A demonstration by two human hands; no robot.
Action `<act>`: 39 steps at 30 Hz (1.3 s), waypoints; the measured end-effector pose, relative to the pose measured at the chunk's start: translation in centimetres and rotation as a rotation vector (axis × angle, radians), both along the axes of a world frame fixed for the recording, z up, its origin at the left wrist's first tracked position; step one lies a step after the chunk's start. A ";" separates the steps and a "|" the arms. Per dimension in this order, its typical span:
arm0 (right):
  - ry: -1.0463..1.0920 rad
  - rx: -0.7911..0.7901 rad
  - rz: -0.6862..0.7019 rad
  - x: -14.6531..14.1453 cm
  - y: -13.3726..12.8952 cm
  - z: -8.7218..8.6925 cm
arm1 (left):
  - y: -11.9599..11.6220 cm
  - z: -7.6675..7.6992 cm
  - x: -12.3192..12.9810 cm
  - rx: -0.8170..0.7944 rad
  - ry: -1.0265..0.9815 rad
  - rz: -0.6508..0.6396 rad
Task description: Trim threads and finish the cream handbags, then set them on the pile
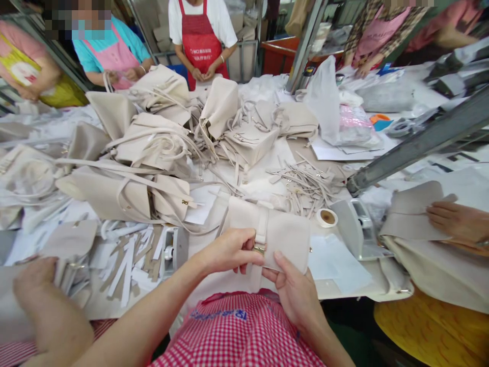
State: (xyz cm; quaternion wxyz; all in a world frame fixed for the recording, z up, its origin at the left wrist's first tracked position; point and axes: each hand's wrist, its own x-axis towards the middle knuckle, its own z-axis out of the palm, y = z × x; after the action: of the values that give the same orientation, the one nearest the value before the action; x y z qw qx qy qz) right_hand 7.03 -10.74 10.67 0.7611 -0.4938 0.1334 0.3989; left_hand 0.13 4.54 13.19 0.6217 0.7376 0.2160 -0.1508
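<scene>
We see the left hand (231, 251) with fingers curled closed around the near edge of a cream bag flap (280, 233), which lies at the front edge of the white table (346, 272), just beside a tape roll (327, 217). The right hand (294, 293) pinches the flap from below, thumb up near what seems to be a small gold buckle (259, 249) on its strap (262, 227). A co-worker's hand (456, 220) rests on a grey panel (410, 214) at right.

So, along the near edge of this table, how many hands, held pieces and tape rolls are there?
Own hands: 2, left hand, right hand
Neighbours' hands: 2
Cream bag piece, gripped by both own hands: 1
Tape roll: 1
Total: 6
</scene>
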 end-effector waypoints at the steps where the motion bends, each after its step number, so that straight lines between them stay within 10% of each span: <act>1: 0.000 0.008 -0.002 0.1 0.1 0.1 | -0.1 0.3 -0.2 0.041 -0.036 0.003; 7: -0.002 -0.019 -0.021 0.1 0.2 0.0 | -2.3 0.9 -2.9 0.738 -0.526 -0.058; 16: -0.002 -0.040 -0.007 -1.2 0.2 -0.8 | -5.4 -1.5 -3.4 1.264 -0.507 -0.162; 27: -0.017 -0.072 0.008 -1.3 0.0 -1.1 | -5.5 0.3 -1.7 1.292 -0.139 -0.543; 39: -0.044 -0.074 0.019 -0.7 0.1 -0.5 | -3.1 -1.2 -1.1 1.000 -0.068 -0.356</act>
State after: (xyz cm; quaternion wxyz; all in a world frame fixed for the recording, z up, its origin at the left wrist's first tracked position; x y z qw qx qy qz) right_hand 6.31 -10.67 10.20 0.7412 -0.5315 0.1266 0.3900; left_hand -0.97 1.47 11.99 0.1656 0.9737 0.1127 -0.1083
